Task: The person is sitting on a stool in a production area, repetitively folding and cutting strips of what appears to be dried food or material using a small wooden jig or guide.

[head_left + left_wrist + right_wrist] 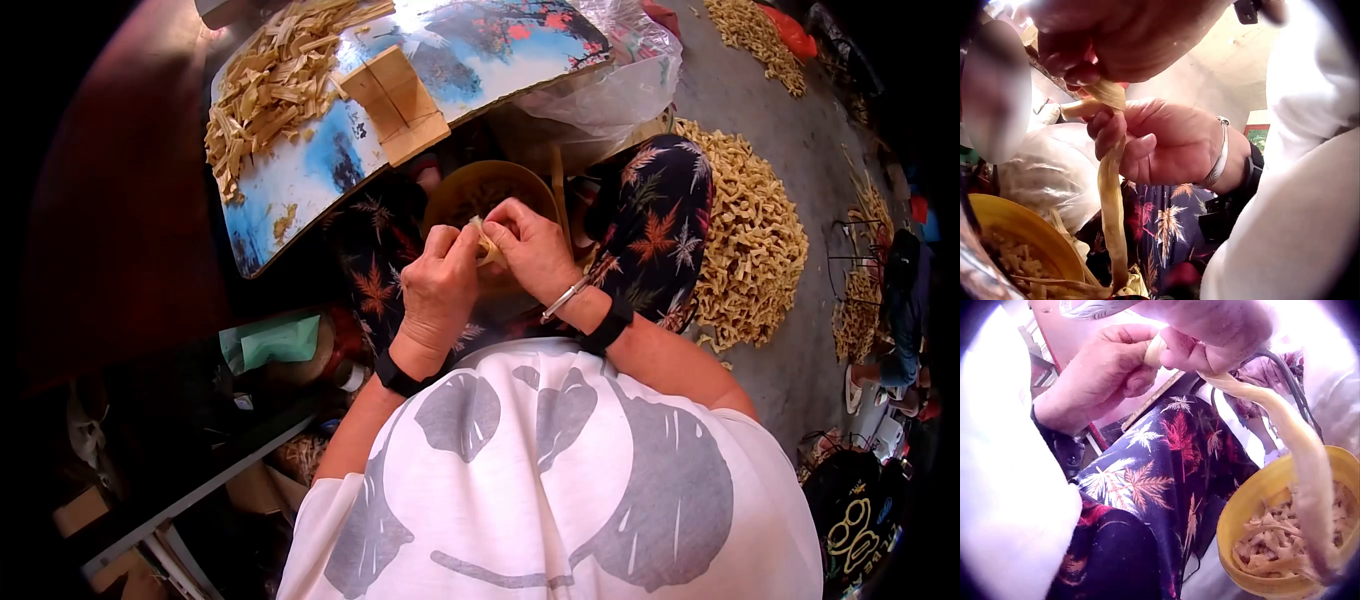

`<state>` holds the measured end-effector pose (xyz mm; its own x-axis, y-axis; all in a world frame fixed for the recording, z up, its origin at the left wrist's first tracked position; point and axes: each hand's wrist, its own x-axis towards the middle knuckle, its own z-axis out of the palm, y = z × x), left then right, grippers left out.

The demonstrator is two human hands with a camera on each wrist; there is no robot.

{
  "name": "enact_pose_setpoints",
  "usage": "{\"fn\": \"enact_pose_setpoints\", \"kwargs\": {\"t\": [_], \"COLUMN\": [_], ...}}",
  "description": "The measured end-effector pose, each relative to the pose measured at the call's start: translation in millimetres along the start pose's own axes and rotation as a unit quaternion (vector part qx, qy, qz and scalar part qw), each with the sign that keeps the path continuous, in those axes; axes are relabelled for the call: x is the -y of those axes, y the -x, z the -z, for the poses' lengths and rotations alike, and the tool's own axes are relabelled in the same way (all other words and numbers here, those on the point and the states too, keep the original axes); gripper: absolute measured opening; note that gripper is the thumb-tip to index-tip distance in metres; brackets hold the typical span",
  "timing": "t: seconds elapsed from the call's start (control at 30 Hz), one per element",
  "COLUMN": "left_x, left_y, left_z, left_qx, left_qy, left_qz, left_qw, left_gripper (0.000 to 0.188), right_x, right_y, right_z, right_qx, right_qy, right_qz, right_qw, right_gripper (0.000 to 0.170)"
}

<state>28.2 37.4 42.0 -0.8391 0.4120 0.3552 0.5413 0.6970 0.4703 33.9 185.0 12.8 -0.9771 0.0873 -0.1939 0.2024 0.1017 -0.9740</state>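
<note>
Both hands meet in front of the lap, over a yellow bowl (1230, 534) with broken pale pieces in it. Between the fingertips is a long, flat, pale-yellow strip (1112, 200), crossed over itself in a loop at the hands. My left hand (437, 290) pinches the looped part between thumb and fingers. My right hand (537, 258), wearing a silver bangle, grips the strip right beside it; its fingers curl round it in the left wrist view. From the right hand the loose end (1300, 440) hangs down in front of the bowl.
A blue painted low table (330, 165) ahead carries a heap of pale strips (265, 95) and a wooden block (397, 105). A big pile of small knotted pieces (755, 245) lies on the floor at right. Clear plastic bags (610, 95) lie beyond the bowl.
</note>
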Motion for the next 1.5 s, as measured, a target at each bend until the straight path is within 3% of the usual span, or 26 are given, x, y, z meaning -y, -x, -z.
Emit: {"fn": "enact_pose_setpoints", "kwargs": {"t": [0.13, 0.23, 0.27, 0.33, 0.43, 0.47, 0.5, 0.57, 0.6, 0.67, 0.77, 0.87, 0.97, 1.0, 1.03, 1.13, 1.17, 1.23, 1.37, 1.4, 1.5], "left_x": [7.4, 7.4, 7.1, 11.5, 19.1, 22.0, 25.4, 29.7, 21.2, 12.2, 5.8, 14.7, 24.4, 30.0, 35.1, 33.0, 35.3, 12.8, 20.6, 21.3, 19.6], "left_y": [-2.1, -1.9, -1.0, -1.6, -0.6, -0.9, 0.5, 6.1, 4.4, 2.1, 1.8, 3.3, -5.4, -4.5, -3.1, -2.4, 3.4, 0.1, -3.5, -3.6, -4.3], "left_z": [-2.5, -1.5, -0.9, -1.5, -5.2, -6.4, -5.0, -0.3, 1.6, 3.0, 5.6, 4.7, 13.5, 14.5, 13.3, -1.0, -7.5, -6.7, -11.7, -10.9, -10.0], "left_qx": [-0.018, -0.016, -0.015, -0.014, -0.02, -0.025, -0.004, 0.04, 0.03, 0.023, 0.015, -0.008, -0.037, -0.021, -0.005, -0.028, -0.005, -0.013, -0.027, -0.009, -0.004], "left_qy": [0.035, 0.071, 0.079, 0.105, 0.148, 0.163, 0.255, 0.428, 0.469, 0.48, 0.486, 0.445, 0.421, 0.465, 0.507, 0.712, 0.739, 0.736, 0.703, 0.704, 0.708], "left_qz": [0.009, 0.003, -0.002, -0.01, 0.033, 0.055, 0.13, 0.271, 0.262, 0.243, 0.241, 0.244, 0.286, 0.308, 0.328, 0.383, 0.381, 0.377, 0.362, 0.353, 0.36], "left_qw": [0.999, 0.997, 0.997, 0.994, 0.988, 0.985, 0.958, 0.861, 0.843, 0.843, 0.84, 0.862, 0.86, 0.83, 0.797, 0.588, 0.556, 0.562, 0.612, 0.616, 0.607], "left_gripper": [0.028, 0.03, 0.03, 0.034, 0.029, 0.026, 0.022, 0.015, 0.013, 0.014, 0.015, 0.012, 0.009, 0.008, 0.01, 0.021, 0.03, 0.027, 0.025, 0.024, 0.022], "right_x": [-3.4, -16.2, -18.9, -13.2, -4.4, -1.9, -2.5, -5.4, -4.2, 1.6, 24.5, 17.8, 13.9, 14.1, 13.1, 9.3, 10.0, 10.3, 8.2, 10.2, 26.2], "right_y": [5.1, 0.8, 1.0, 2.7, 4.5, 4.1, 1.9, -1.6, -1.8, -0.6, 6.9, 4.5, 4.1, 3.9, 4.4, 5.0, 3.9, 4.9, 11.3, 9.9, 7.8], "right_z": [0.4, 1.7, 3.3, 6.9, 12.4, 11.4, 10.9, 10.3, 10.1, 8.1, 10.5, 11.8, 24.7, 29.1, 28.0, 20.0, 17.2, 9.6, -5.0, -4.9, 9.1], "right_qx": [0.063, 0.066, 0.114, 0.203, 0.243, 0.223, 0.209, 0.176, 0.163, 0.138, 0.072, 0.033, 0.057, 0.027, 0.008, -0.068, -0.073, -0.082, -0.055, -0.039, -0.02], "right_qy": [-0.052, 0.022, -0.076, -0.267, -0.363, -0.346, -0.305, -0.219, -0.191, -0.136, 0.048, 0.191, 0.273, 0.343, 0.357, 0.413, 0.42, 0.433, 0.404, 0.384, 0.277], "right_qz": [0.035, 0.118, 0.037, -0.125, -0.175, -0.173, -0.133, -0.054, -0.045, -0.027, 0.084, 0.265, 0.274, 0.322, 0.327, 0.362, 0.367, 0.375, 0.403, 0.397, 0.235], "right_qw": [0.996, 0.991, 0.99, 0.934, 0.882, 0.895, 0.92, 0.958, 0.967, 0.981, 0.993, 0.945, 0.92, 0.882, 0.875, 0.833, 0.827, 0.816, 0.819, 0.833, 0.931], "right_gripper": [0.02, 0.021, 0.021, 0.022, 0.022, 0.022, 0.021, 0.02, 0.02, 0.018, 0.018, 0.021, 0.019, 0.014, 0.012, 0.008, 0.008, 0.008, 0.01, 0.016, 0.025]}}
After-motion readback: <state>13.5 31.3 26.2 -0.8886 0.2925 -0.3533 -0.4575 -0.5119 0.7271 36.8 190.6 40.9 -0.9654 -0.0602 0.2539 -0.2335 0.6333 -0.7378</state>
